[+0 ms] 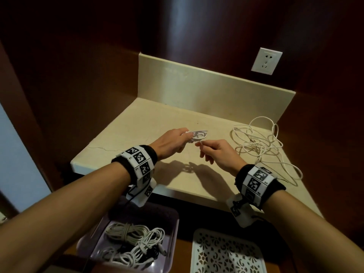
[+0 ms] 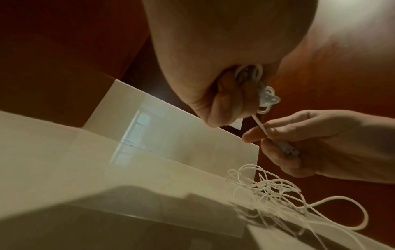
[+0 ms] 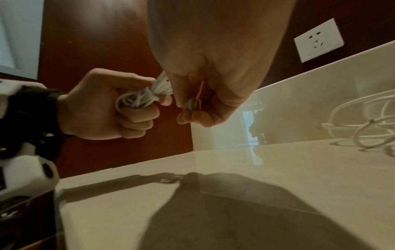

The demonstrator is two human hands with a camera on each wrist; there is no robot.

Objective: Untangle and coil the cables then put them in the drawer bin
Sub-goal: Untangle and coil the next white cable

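My left hand [image 1: 173, 141] grips a small coiled white cable [image 1: 198, 135] above the beige countertop [image 1: 149, 125]. In the right wrist view the same coil [image 3: 141, 97] sits inside the curled left fingers. My right hand [image 1: 214, 152] pinches that cable's free end, with the plug [image 2: 287, 148] held against its fingers. A loose tangle of white cable [image 1: 258, 142] lies on the counter to the right. Below the counter edge, a lilac bin [image 1: 175, 229] holds several coiled cables [image 1: 134, 243].
A white perforated tray [image 1: 226, 253] sits beside the lilac bin, lower right. A wall socket [image 1: 266, 61] is mounted above the counter's upstand [image 1: 197, 83]. Dark wood panels enclose the counter at the left and back. One cable loop [image 1: 293, 174] reaches the counter's right front edge.
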